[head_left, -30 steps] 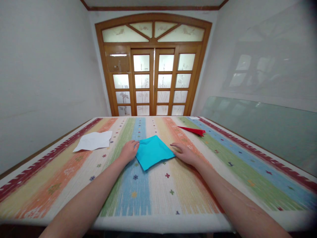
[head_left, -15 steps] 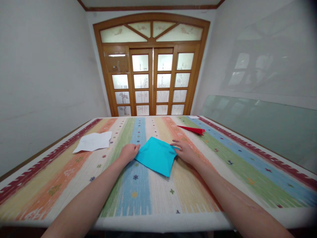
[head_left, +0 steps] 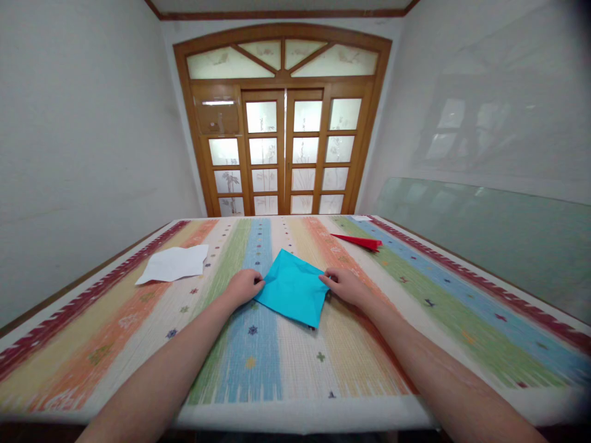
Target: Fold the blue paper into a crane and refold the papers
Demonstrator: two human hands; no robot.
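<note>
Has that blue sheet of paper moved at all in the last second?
Yes. The blue paper sheet has turned and shifted slightly right across the striped tablecloth: its lowest corner went from the blue stripe toward the yellow one. Both hands pinch its side corners.

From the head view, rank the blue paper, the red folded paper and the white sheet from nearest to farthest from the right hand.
1. The blue paper: pinched at its right corner by the right hand.
2. The red folded paper: beyond the hand, slightly to its right.
3. The white sheet: far across on the left side of the table.
</note>
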